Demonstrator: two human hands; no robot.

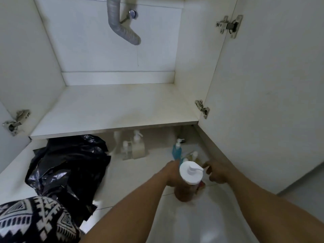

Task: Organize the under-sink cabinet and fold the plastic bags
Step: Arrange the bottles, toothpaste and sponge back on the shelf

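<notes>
**A:** The under-sink cabinet [114, 106] stood wide open, with the right door [263, 85] swung far back and the grey drain hose [121, 27] dangling at the far wall.

**B:** And the goods were all out on the floor tiles [133, 181] near us. My guess is they were parked there so the shelf could be sorted.

**A:** The biggest of them was that heap of black plastic bags [70, 163] on the left, just below the shelf edge. They were crumpled and not yet folded.

**B:** Right of the heap, tucked half under the shelf, was a huddle of pale pump bottles [133, 148]. Further right a blue pump bottle [177, 149] stood upright, with another small pale one beside it.

**A:** Then the one in play, the white pump bottle [191, 174], lifted clear of the floor with its pump head facing us.

**B:** The left hand [180, 190] had it, fingers wrapped round the body from beneath. That looked like a carrying grip, ready to go up to the shelf.

**A:** And the right hand [218, 172]?

**B:** It was just beside the nozzle with its fingers curled. Too blurred, so I couldn't tell whether it touched the pump or held anything.
</notes>
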